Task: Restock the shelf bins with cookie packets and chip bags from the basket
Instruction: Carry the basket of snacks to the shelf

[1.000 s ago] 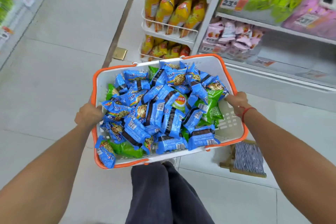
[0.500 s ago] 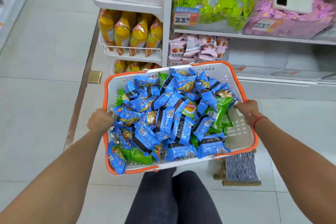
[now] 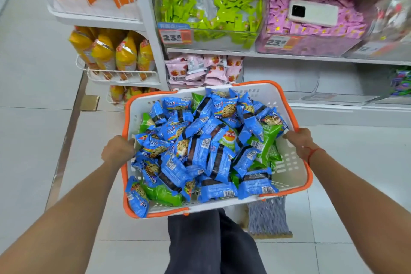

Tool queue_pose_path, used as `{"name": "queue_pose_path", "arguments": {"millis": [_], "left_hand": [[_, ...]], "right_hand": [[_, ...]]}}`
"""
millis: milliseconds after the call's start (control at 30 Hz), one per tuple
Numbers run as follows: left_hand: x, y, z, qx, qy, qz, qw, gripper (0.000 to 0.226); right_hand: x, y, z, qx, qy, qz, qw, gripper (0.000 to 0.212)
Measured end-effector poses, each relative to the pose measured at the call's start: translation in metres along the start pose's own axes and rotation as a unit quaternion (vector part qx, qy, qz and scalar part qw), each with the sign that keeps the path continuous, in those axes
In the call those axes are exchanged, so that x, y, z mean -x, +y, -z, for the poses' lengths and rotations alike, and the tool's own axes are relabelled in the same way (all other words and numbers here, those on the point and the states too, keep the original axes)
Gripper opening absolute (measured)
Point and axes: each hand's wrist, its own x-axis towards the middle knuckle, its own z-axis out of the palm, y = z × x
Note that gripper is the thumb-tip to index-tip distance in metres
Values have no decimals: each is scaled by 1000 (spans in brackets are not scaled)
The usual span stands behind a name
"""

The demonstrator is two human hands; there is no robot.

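The left hand (image 3: 117,148) and right hand (image 3: 299,140) each grip one orange rim of the basket (image 3: 289,171), fingers curled tight over its opposite sides. Between the hands the white slotted plastic basket holds a heap of glossy blue cookie packets (image 3: 200,151), too many to count, and several green chip bags (image 3: 265,140). Beyond the hands stand two clear shelf bins (image 3: 211,38), and one phone (image 3: 313,13) lies on pink packets.
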Motion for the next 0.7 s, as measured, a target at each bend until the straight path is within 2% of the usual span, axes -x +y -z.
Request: {"name": "queue_pose_path", "arguments": {"millis": [67, 233, 500, 700], "left_hand": [[3, 17, -5, 3, -8, 6, 1000, 43], [-2, 59, -10, 6, -23, -3, 1000, 43], [-4, 104, -12, 4, -48, 3, 999, 41], [2, 121, -12, 20, -51, 22, 998, 40]], "right_hand": [[-16, 3, 9, 6, -3, -9, 1000, 24], [-55, 6, 24, 11, -10, -41, 999, 30], [-101, 1, 42, 0, -35, -80, 996, 26], [-132, 1, 69, 32, -82, -95, 992, 10]]}}
